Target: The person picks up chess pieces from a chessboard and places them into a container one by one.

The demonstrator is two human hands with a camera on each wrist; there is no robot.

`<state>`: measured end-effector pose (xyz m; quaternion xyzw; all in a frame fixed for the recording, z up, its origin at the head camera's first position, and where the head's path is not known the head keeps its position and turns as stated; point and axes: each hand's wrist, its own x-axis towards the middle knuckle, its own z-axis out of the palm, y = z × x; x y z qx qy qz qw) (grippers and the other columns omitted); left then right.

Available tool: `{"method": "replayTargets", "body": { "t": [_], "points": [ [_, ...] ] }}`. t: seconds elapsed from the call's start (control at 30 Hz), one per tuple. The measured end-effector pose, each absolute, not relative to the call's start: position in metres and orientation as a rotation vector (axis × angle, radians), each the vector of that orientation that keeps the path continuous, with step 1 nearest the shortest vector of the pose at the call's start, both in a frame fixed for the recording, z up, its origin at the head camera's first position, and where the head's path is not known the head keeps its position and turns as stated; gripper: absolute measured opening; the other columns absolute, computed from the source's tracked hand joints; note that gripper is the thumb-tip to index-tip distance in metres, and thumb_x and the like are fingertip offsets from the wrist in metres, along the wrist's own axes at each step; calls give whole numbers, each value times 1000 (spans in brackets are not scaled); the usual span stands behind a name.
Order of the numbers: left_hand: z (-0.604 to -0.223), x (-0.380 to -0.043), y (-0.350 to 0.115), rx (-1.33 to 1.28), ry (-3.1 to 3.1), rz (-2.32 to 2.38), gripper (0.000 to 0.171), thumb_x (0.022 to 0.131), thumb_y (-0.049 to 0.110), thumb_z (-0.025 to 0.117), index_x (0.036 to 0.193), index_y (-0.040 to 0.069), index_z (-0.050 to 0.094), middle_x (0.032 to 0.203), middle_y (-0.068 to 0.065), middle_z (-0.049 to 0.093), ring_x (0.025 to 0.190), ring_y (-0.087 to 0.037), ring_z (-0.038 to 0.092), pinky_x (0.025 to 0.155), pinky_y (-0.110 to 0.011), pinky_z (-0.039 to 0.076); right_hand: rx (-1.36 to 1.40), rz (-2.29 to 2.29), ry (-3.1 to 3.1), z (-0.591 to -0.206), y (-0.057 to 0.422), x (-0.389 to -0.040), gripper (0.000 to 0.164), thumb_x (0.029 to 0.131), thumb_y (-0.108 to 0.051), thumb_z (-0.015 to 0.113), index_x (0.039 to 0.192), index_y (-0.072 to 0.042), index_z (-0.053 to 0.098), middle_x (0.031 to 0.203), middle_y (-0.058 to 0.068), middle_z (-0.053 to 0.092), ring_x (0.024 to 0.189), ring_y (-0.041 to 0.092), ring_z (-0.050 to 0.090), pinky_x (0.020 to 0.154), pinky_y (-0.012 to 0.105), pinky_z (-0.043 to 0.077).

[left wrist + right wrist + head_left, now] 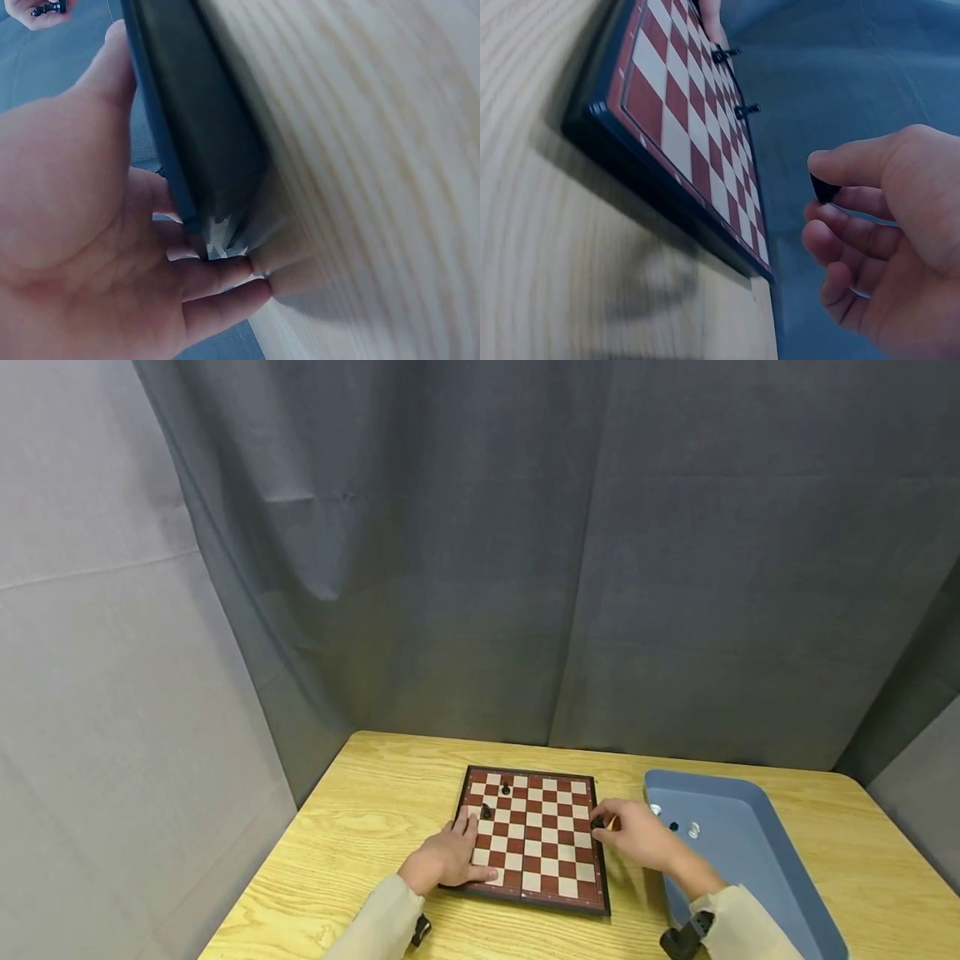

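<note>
A red and white chessboard (551,820) in a dark frame lies on the table. Two black chess pieces stand on its far left part, one chess piece (506,789) near the back edge and another chess piece (487,812) closer to the left hand. My left hand (447,857) rests on the board's left edge, fingers extended; the left wrist view shows fingertips along the board's side (202,112). Over the right edge, my right hand (637,833) pinches a black chess piece (824,189) between thumb and fingers. That piece is mostly covered by the fingertips.
On the right is a blue tray (772,868), partly behind the right forearm. Inside it lie a black piece (673,827) and white pieces (693,831) along its left side. A grey curtain (480,568) hangs behind the wooden table (375,793).
</note>
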<state>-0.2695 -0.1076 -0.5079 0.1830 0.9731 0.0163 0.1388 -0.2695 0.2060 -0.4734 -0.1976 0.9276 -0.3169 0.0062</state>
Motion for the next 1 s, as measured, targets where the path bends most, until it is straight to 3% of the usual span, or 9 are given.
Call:
{"method": "replayTargets", "body": {
  "t": [0.27,0.7,1.0],
  "points": [
    [-508,-269,-108,533,2820,39,100,81,74,45,151,5,22,155,-17,13,132,-36,35,91,-43,47,-643,-965,2976,-471,233,-270,11,88,-17,68,97,-12,66,80,-6,57,68,9,52,55,26,43],
    [-506,-270,-107,526,2803,44,100,81,74,44,151,5,22,156,-17,12,133,-36,34,90,-42,47,-485,-1011,2923,-463,269,-264,11,89,-15,66,97,-7,65,79,0,57,67,17,55,50,29,44],
    [-505,-269,-106,531,2789,49,99,82,72,45,151,5,21,156,-18,12,134,-36,32,94,-42,45,-472,-960,2923,-463,291,-260,13,88,-15,67,97,-5,66,79,0,56,68,15,53,53,30,42]
  ]
}}
